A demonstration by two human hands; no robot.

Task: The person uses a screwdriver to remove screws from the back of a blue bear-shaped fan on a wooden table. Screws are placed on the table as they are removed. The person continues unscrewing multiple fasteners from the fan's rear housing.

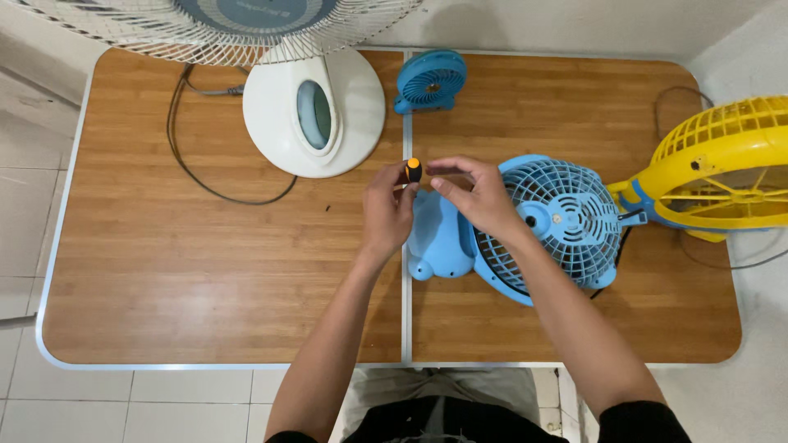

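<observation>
Across the left half of the wooden table [164, 271], a dark cord [185, 156] looped over the bare wood and ran up toward the white fan [316, 111], whose round base sat near the far edge with its wire guard reaching out of view at the top. Just right of that base, past the seam in the tabletop, a small blue fan [430, 79] stood upright, well apart from your hands.

Near the middle, your left hand [386, 212] was closed around a screwdriver [414, 171], of which only the black-and-orange handle end showed above your fingers; its tip was hidden, so you could not tell what it touched. Your right hand [476, 197] was half curled just beside that handle, thumb and forefinger drawn close together near it; whether they pinched anything could not be told.

Below and right of your hands lay the light blue desk fan [558, 217], tipped on its side, its base under your wrists and its grille facing right. At the table's right edge a yellow fan [722, 164] lay close against it.
</observation>
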